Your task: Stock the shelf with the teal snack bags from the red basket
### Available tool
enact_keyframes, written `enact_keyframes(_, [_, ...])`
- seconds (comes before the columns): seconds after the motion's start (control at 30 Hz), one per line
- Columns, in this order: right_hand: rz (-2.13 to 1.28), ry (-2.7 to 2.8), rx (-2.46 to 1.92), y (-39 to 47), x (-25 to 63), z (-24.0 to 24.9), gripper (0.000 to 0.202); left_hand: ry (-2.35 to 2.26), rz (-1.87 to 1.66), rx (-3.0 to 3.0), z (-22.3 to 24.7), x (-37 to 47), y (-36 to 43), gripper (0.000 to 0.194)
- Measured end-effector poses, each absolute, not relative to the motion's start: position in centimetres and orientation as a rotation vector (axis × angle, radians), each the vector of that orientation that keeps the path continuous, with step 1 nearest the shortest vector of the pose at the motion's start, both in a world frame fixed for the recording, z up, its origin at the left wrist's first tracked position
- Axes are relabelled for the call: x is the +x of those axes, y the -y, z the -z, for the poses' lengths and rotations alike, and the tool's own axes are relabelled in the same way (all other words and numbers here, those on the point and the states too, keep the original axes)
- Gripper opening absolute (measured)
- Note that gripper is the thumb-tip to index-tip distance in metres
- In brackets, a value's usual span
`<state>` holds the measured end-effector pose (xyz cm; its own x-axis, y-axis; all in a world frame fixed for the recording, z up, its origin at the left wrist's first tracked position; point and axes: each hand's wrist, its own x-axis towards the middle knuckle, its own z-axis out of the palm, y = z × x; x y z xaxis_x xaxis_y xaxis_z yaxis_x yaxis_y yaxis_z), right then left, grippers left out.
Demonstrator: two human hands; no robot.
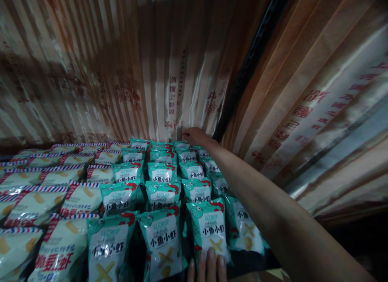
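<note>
Shiny, folded cloth (157, 72) with red writing hangs at the back and right, and a dark pole (247, 68) leans across it. It is dim, so lots of the writing is too fuzzy to read. Green snack bags (162, 189) stand in rows, with cream bags (80, 199) with striped tops beside them on the left. Some cream bags are cut off by the picture's edge, and the back ones mostly hide behind those in front. All the bags look shut, so the food inside is hidden; yellow crosses are drawn on the front green ones. The right hand (194, 135) is bent over the last green bags, and its arm covers part of the end row; I can't tell if it grips. The left hand (207, 268) has straight fingers against a front green bag, but its thumb is out of sight, so I can't tell if it grips either.
</note>
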<state>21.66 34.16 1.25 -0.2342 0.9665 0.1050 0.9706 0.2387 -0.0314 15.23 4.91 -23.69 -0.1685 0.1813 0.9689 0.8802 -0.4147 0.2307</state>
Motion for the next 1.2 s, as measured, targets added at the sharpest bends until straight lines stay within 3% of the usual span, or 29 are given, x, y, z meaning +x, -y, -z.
enact_keyframes(0.17, [-0.040, 2.606, -1.708, -30.5, 21.6, -1.5, 0.027, 1.207, 1.635, -1.535, 22.9, 14.6, -4.8, 0.035])
enact_keyframes(0.5, [0.045, 2.676, -1.767, -30.2, 21.0, 0.3, 0.067, 1.271, 1.569, -1.625, 22.2, 14.1, -3.8, 0.038])
enact_keyframes(0.83, [0.050, 2.656, -1.758, -30.3, 20.5, 0.9, 0.054, 1.300, 1.501, -1.746, 22.2, 13.7, -3.0, 0.037])
enact_keyframes(1.0, [0.017, 2.597, -1.740, -28.5, 20.4, -0.6, 0.045, 1.367, 1.542, -1.872, 20.9, 12.7, -2.1, 0.036])
enact_keyframes(1.2, [0.078, 2.366, -1.609, -23.1, 19.5, -2.9, 0.032, 1.364, 1.346, -2.145, 19.6, 10.9, -1.1, 0.038])
